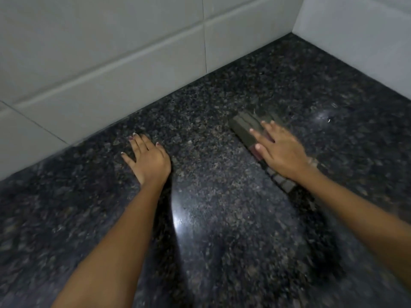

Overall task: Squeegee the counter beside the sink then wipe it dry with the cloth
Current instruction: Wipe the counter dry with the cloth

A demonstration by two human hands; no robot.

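A dark speckled granite counter (pixel 211 196) fills the view. My right hand (pixel 280 150) presses down on a folded grey checked cloth (pixel 246 125) with a reddish patch, lying as a long strip on the counter right of centre. Its fingers are spread over the cloth. The cloth's near end (pixel 284 183) sticks out under my wrist. My left hand (pixel 149 158) lies flat on the bare counter near the back wall, fingers apart, holding nothing. No squeegee or sink is in view.
Grey wall tiles (pixel 111 63) run along the back of the counter. A second tiled wall (pixel 367 30) closes the right side, forming a corner at the top right. A bright light reflection (pixel 178 221) shines on the counter between my arms.
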